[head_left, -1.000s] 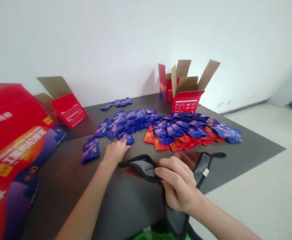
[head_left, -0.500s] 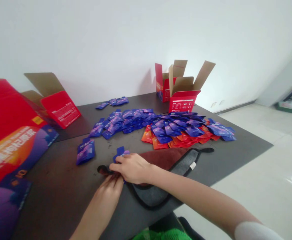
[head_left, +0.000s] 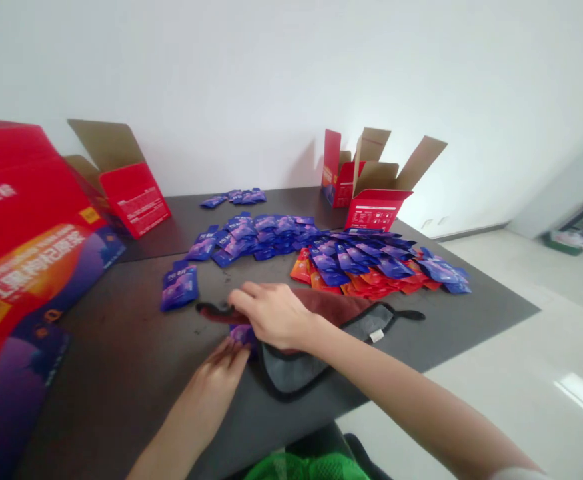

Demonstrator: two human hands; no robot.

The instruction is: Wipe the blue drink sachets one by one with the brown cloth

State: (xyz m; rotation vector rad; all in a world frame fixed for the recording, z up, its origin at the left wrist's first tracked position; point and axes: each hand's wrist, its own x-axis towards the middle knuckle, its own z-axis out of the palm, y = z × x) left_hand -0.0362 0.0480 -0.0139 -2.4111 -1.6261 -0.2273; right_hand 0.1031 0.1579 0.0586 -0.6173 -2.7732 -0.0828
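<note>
My left hand (head_left: 220,369) presses its fingers on a small purple pouch (head_left: 242,334) that lies on the dark table (head_left: 136,373). My right hand (head_left: 277,316) is closed on a cloth (head_left: 294,375), brown on one side and grey on the other, with black edging and a white tag. The cloth's left corner lies just above the pouch and hides part of it, and the rest spreads to the right under my right forearm. Another purple pouch (head_left: 179,287) lies by itself, left of my hands.
Purple pouches (head_left: 256,237) lie heaped behind my hands. To their right, more purple ones rest on orange pouches (head_left: 366,283). A large red box (head_left: 16,160) and an open red carton (head_left: 138,200) stand at left. Two open cartons (head_left: 377,208) stand at the back right.
My right hand has lifted slightly and moved right with the cloth. The pouch's top no longer shows beyond my fingers; its surface now shows beside my left fingertips. The camera view has shifted slightly.
</note>
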